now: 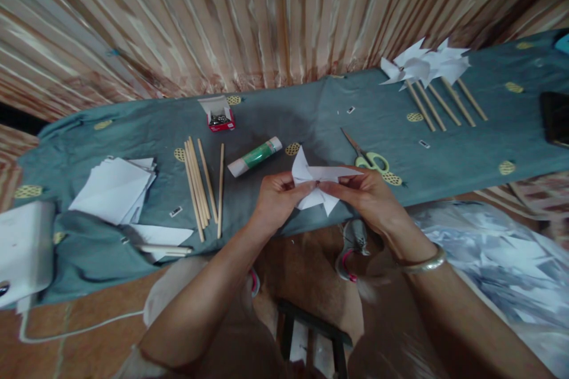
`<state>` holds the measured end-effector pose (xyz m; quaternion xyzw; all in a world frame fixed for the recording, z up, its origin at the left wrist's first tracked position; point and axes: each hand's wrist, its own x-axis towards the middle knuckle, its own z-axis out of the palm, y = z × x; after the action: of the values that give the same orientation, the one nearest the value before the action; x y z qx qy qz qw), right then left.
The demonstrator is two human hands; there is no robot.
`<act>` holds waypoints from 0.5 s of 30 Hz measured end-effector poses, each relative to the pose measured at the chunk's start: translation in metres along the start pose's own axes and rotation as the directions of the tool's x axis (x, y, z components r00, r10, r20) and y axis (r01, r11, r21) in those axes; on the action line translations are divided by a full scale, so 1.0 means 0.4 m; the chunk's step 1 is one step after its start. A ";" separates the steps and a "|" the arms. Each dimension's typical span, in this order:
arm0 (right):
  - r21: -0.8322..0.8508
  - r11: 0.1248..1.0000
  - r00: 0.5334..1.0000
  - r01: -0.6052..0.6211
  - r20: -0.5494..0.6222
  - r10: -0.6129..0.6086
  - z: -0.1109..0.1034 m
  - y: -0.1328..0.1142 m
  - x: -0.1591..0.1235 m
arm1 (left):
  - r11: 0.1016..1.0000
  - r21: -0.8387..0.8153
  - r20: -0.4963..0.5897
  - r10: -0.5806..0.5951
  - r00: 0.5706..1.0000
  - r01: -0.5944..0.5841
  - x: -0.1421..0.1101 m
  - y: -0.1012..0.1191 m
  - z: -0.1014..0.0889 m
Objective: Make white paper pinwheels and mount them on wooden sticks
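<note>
Pinched near its middle between the thumbs and fingers of the left hand point(278, 201) and the right hand point(367, 195), a pinwheel point(328, 173) of crisp white paper with pointed blades is held over the near edge of a wrinkled green cloth point(320, 112). Nearby, scissors point(361, 154), a cylindrical glue stick point(256, 156) and slim wooden sticks point(196, 183) are laid out.

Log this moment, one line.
left hand: pinching paper pinwheel | right hand: pinching same pinwheel | scissors: on cloth, unheld
</note>
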<state>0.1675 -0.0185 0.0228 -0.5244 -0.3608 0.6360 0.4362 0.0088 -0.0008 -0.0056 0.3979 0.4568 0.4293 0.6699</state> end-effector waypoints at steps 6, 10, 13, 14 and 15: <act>-0.022 1.000 1.000 -0.007 -0.021 0.007 0.004 0.004 0.002 | 1.000 0.012 0.010 -0.011 1.000 0.011 0.001 0.000 0.001; -0.030 0.999 0.999 -0.014 -0.031 0.013 0.006 0.004 0.003 | 1.000 0.013 0.008 -0.020 1.000 0.020 0.002 0.003 0.003; -0.034 0.999 0.999 0.008 -0.048 -0.010 0.005 0.006 0.004 | 1.000 -0.013 0.002 -0.020 1.000 0.020 0.003 0.005 0.004; -0.033 0.999 0.999 0.014 -0.052 -0.015 0.004 0.006 0.004 | 1.000 -0.017 -0.002 -0.019 1.000 0.019 0.003 0.006 0.004; -0.031 0.999 0.998 0.014 -0.054 -0.016 0.004 0.007 0.004 | 1.000 -0.016 -0.006 -0.018 1.000 0.018 0.003 0.006 0.004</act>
<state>0.1654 -0.0178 0.0201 -0.5453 -0.3625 0.6128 0.4424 0.0099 0.0010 -0.0032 0.3870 0.4588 0.4280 0.6757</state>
